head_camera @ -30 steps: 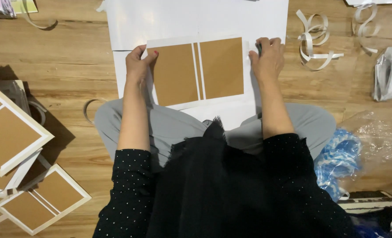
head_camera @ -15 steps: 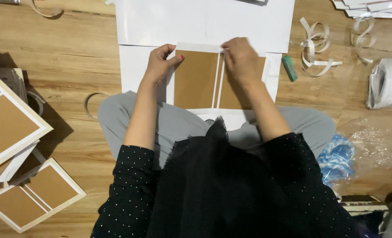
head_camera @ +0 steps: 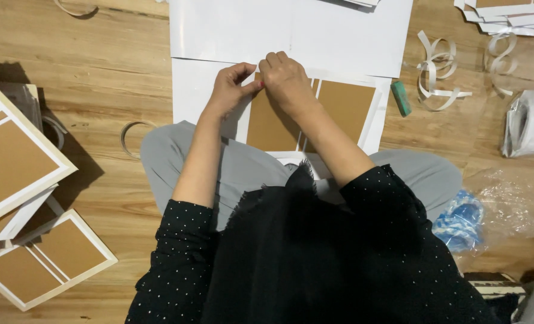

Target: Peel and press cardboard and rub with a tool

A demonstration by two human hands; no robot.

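A flat brown card piece [head_camera: 345,111] with white edges lies on the person's lap and on a white sheet [head_camera: 201,96], at the near edge of the wooden floor [head_camera: 99,78] where the person sits. Both hands meet at the top left corner of the brown card piece. The left hand [head_camera: 231,90] has its fingers curled, and its thumb and fingers pinch at that corner. The right hand [head_camera: 285,81] is bunched up just beside it, touching it, and its fingertips press down on the same top edge. I cannot tell just what small bit they pinch. A big white sheet [head_camera: 291,30] lies farther out, past the hands. A small green thing [head_camera: 401,98] lies just beside the right edge of the card. Curly white strips [head_camera: 438,66] lie near it. At the left edge of the floor sits a pile of finished brown cards [head_camera: 15,162]. A clear plastic bag [head_camera: 507,207] lies by the right knee.
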